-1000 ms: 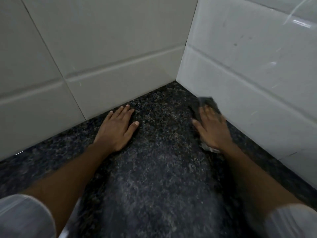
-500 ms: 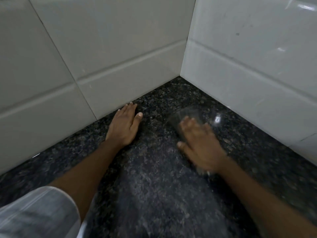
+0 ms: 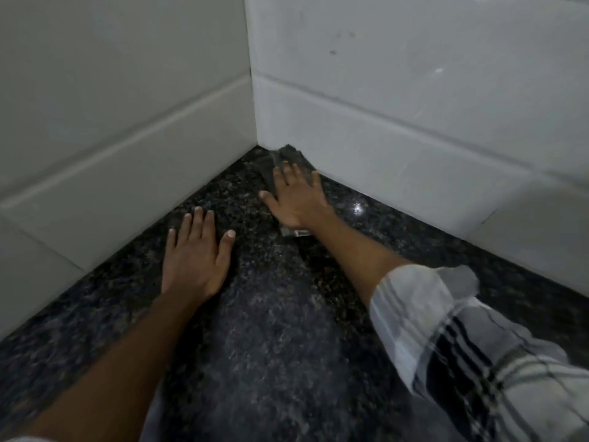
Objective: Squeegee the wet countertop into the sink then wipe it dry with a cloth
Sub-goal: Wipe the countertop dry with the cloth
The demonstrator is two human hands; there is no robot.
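We see the cloth [image 3: 288, 161], dark and blurred, lying flat on the countertop [image 3: 271, 330] right in the corner where the two tiled walls meet, its far edge touching the foot of the right-hand wall [image 3: 414, 106]. A small pale bit of it shows from under the heel of the hand. The right hand [image 3: 298, 199] lies on top of the cloth, palm down, fingers straight and spread, the thumb out to the side on the stone; it presses the cloth rather than grasping it. The left hand [image 3: 194, 256] rests flat on the bare countertop, nearer to us and just beside the left-hand wall [image 3: 111, 122], fingers straight and close together, thumb apart, holding nothing. The two hands are near each other but do not touch. The countertop is dark speckled stone, with one bright glint just right of the right wrist. A rolled striped sleeve [image 3: 446, 339] covers the right forearm.
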